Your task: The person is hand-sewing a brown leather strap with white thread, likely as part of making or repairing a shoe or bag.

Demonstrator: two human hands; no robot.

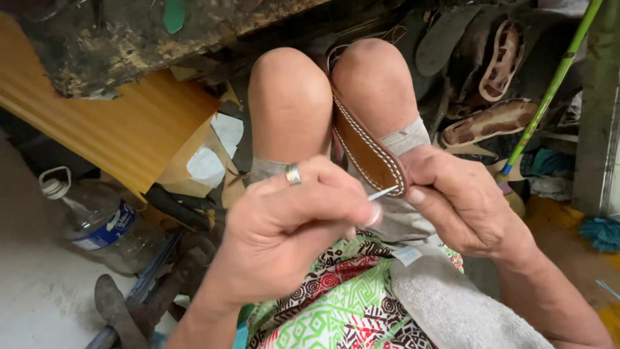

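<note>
A brown leather sandal sole (361,145) with white stitching along its edge is clamped between my knees. My right hand (462,203) grips its near end, thumb pressed by the stitched edge. My left hand (290,223), a ring on one finger, pinches a thin metal needle (382,192) whose tip touches the sole's edge. A grey towel (452,304) lies over my right thigh, beside patterned cloth (336,304).
A plastic water bottle (97,223) lies on the floor at left, with metal tools (148,291) beneath it. An orange sheet (116,123) leans at the upper left. Several worn soles (491,123) pile up at the upper right beside a green pole (555,77).
</note>
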